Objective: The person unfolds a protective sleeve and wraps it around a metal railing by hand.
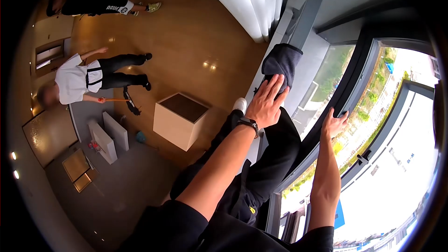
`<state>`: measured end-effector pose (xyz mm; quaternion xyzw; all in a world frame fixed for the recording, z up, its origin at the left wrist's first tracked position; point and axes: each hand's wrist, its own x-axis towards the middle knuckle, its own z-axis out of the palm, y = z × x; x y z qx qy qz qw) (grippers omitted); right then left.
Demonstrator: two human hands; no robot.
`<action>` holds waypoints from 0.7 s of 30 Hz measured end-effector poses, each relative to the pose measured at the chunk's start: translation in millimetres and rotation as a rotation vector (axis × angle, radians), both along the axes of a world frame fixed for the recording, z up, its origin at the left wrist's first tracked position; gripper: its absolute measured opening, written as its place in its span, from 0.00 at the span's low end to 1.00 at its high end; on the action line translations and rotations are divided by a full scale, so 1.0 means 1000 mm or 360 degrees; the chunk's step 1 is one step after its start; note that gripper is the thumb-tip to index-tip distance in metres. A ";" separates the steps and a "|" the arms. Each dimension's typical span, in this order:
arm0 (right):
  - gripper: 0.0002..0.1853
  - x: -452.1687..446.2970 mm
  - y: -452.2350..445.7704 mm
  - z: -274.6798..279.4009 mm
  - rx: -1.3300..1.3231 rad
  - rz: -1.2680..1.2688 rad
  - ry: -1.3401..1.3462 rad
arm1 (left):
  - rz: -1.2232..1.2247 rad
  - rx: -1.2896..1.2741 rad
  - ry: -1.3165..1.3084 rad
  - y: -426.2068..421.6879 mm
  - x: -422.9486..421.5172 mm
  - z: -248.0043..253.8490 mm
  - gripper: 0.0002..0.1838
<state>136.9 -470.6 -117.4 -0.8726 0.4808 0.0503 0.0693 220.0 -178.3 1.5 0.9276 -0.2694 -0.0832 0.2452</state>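
My left hand (265, 105), with a watch on the wrist, has its fingers over a dark grey cloth (285, 61), holding it against a grey metal bar (310, 11) beside the window. The fingers are nearly straight, and part of the cloth is hidden under them. My right hand (334, 125) is closed round the edge of the dark window frame (361, 72), fingers bent over it. Below the hands show my legs in black trousers (275, 154), close to the sill.
Beyond the frame, an outward-standing window sash (406, 86) shows above greenery. White curtains (247, 0) hang near the bar. A white box-shaped stand (179, 123) is on the floor. One person (77, 79) holds an orange-handled tool; another person (95, 2) is farther off.
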 end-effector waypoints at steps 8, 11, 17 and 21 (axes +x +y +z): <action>0.44 0.003 0.007 0.008 0.0074 -0.0085 -0.0014 | -0.0049 0.0031 0.0007 -0.001 0.006 0.001 0.34; 0.44 -0.001 0.010 0.005 -0.0032 -0.0033 -0.0151 | -0.0040 -0.0007 -0.0087 -0.002 0.009 -0.003 0.28; 0.45 -0.003 0.011 0.016 0.0096 -0.0105 -0.0090 | 0.0056 -0.0120 -0.0204 -0.015 0.017 -0.018 0.16; 0.45 0.003 0.009 0.010 0.0091 -0.0099 -0.0104 | 0.0030 -0.0072 -0.0267 -0.016 0.032 -0.016 0.19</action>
